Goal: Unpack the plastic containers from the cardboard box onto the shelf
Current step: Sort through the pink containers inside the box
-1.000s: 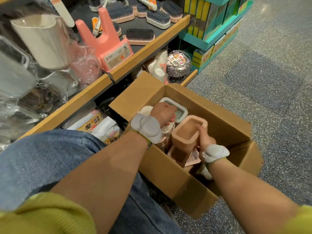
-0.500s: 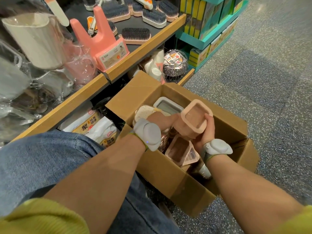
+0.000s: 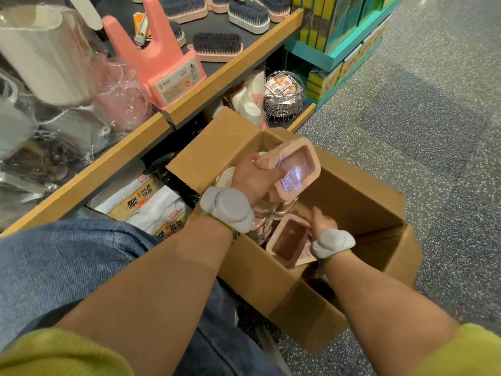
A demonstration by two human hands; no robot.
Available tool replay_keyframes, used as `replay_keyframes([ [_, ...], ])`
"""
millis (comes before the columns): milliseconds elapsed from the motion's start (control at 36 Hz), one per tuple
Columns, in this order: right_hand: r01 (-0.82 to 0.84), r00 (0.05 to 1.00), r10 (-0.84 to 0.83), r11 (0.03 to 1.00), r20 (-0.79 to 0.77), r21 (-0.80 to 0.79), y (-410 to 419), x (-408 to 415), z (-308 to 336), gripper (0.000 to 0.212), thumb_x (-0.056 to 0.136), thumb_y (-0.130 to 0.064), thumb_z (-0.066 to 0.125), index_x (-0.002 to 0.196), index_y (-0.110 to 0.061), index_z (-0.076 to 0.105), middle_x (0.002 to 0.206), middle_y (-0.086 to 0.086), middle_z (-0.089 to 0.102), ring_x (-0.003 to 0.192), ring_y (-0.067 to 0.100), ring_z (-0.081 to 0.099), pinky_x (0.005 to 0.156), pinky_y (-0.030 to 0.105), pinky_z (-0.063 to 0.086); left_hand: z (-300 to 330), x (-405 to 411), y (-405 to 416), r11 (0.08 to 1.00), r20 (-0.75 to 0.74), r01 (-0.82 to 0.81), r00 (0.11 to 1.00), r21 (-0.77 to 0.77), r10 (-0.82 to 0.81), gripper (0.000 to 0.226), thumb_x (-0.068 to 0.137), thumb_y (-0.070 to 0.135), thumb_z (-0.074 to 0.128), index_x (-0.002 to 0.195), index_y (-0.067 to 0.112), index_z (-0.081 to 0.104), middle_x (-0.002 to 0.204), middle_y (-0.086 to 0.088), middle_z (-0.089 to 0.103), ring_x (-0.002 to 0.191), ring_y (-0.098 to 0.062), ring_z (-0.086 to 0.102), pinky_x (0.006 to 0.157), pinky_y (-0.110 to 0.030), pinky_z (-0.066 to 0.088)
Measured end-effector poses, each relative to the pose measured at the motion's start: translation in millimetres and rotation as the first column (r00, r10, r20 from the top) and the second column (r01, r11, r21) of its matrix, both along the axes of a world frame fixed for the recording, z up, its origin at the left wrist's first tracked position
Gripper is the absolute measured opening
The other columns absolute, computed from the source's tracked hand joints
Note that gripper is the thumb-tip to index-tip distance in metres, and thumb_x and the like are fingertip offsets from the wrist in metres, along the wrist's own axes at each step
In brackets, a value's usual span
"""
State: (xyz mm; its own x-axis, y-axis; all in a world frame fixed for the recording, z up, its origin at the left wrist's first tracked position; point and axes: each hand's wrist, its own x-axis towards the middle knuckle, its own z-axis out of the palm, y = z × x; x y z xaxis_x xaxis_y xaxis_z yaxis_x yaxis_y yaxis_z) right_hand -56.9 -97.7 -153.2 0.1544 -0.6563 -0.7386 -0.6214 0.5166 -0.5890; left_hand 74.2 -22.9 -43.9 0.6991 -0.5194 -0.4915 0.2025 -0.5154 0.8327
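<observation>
An open cardboard box stands on the floor beside my knee. My left hand grips a pink-lidded clear plastic container and holds it tilted above the box. My right hand is down inside the box, its fingers on the rim of a second pink-lidded container. Whether those fingers close round it is hidden. More clear containers lie beneath, partly covered by my left wrist.
A wooden-edged shelf runs along the left with pink holders, brushes and wrapped jugs. Below it sit paper packs and a wire basket. A teal display stands behind. Speckled floor lies to the right.
The pink-lidded container has passed from my right hand to my left and risen above the box. My right hand dropped back into the box onto a second container.
</observation>
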Motion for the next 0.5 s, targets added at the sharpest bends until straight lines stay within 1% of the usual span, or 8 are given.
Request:
replay_keyframes([
  [83,-0.125,0.952,0.143,0.989,-0.269,0.084,3,-11,-3,0.046,0.1,-0.032,0.036,0.13,-0.001,0.053,0.137,0.015,0.053,0.128,0.03,0.048,0.097,0.029,0.037,-6,3,-1,0.992,-0.063,-0.116,0.992,-0.048,0.112,0.051,0.077,0.022,0.075,0.121,0.013,0.051,0.115,-0.008,0.063,0.108,-0.028,0.062,0.097,-0.041,0.051],
  [194,-0.143,0.976,0.168,0.975,-0.138,0.173,15,-12,-22,0.05,0.095,-0.032,0.05,0.131,0.002,0.051,0.136,0.02,0.053,0.127,0.036,0.049,0.105,0.038,0.04,-12,5,-2,0.973,-0.154,-0.218,0.967,-0.072,0.205,0.018,0.078,0.025,0.074,0.083,0.024,0.057,0.095,-0.005,0.067,0.087,-0.022,0.063,0.076,-0.03,0.049],
  [278,-0.039,0.99,0.068,0.973,-0.122,0.227,18,-4,-31,0.065,0.085,-0.043,0.063,0.134,-0.003,0.049,0.137,0.015,0.052,0.126,0.037,0.048,0.107,0.04,0.04,-13,8,-3,0.963,-0.181,-0.259,0.953,-0.078,0.241,0.011,0.078,0.024,0.073,0.078,0.022,0.062,0.092,-0.008,0.07,0.087,-0.025,0.066,0.076,-0.036,0.052],
  [306,0.019,0.994,0.012,0.96,-0.112,0.279,20,-2,-29,0.071,0.081,-0.046,0.066,0.136,-0.005,0.047,0.137,0.014,0.051,0.126,0.037,0.047,0.103,0.039,0.041,-12,8,-3,0.959,-0.194,-0.272,0.948,-0.082,0.253,0.013,0.076,0.024,0.073,0.084,0.019,0.065,0.094,-0.01,0.071,0.089,-0.027,0.067,0.076,-0.037,0.052],
  [361,0.049,0.998,-0.03,0.944,-0.063,0.327,20,-2,-37,0.085,0.07,-0.058,0.07,0.136,-0.01,0.047,0.135,0.013,0.052,0.12,0.033,0.052,0.085,0.036,0.044,-10,8,-4,0.944,-0.245,-0.312,0.928,-0.107,0.28,0.041,0.067,0.028,0.076,0.102,0.009,0.066,0.098,-0.012,0.071,0.09,-0.028,0.068,0.072,-0.034,0.053],
  [417,-0.018,0.987,0.06,0.962,-0.148,0.272,4,-10,-106,0.117,0.034,-0.076,0.071,0.132,-0.014,0.052,0.125,0.014,0.061,0.102,0.032,0.059,0.066,0.031,0.043,-10,8,-4,0.931,-0.273,-0.344,0.913,-0.121,0.302,0.064,0.055,0.032,0.075,0.111,0.004,0.063,0.102,-0.015,0.071,0.088,-0.028,0.068,0.069,-0.032,0.053],
  [444,-0.007,0.982,0.056,0.964,-0.178,0.265,-5,-13,-136,0.128,0.02,-0.077,0.07,0.13,-0.013,0.053,0.119,0.014,0.063,0.095,0.032,0.061,0.064,0.032,0.044,-10,8,-5,0.926,-0.274,-0.357,0.909,-0.126,0.313,0.067,0.053,0.034,0.074,0.112,0.004,0.063,0.103,-0.016,0.071,0.088,-0.028,0.068,0.069,-0.032,0.053],
  [500,0.015,0.988,0.021,0.973,-0.154,0.232,-8,-13,-149,0.124,0.027,-0.073,0.068,0.13,-0.008,0.051,0.116,0.016,0.062,0.1,0.035,0.061,0.081,0.044,0.053,-9,8,-4,0.916,-0.269,-0.38,0.902,-0.129,0.337,0.07,0.052,0.037,0.074,0.112,0.004,0.062,0.105,-0.016,0.071,0.092,-0.029,0.069,0.072,-0.035,0.055],
])
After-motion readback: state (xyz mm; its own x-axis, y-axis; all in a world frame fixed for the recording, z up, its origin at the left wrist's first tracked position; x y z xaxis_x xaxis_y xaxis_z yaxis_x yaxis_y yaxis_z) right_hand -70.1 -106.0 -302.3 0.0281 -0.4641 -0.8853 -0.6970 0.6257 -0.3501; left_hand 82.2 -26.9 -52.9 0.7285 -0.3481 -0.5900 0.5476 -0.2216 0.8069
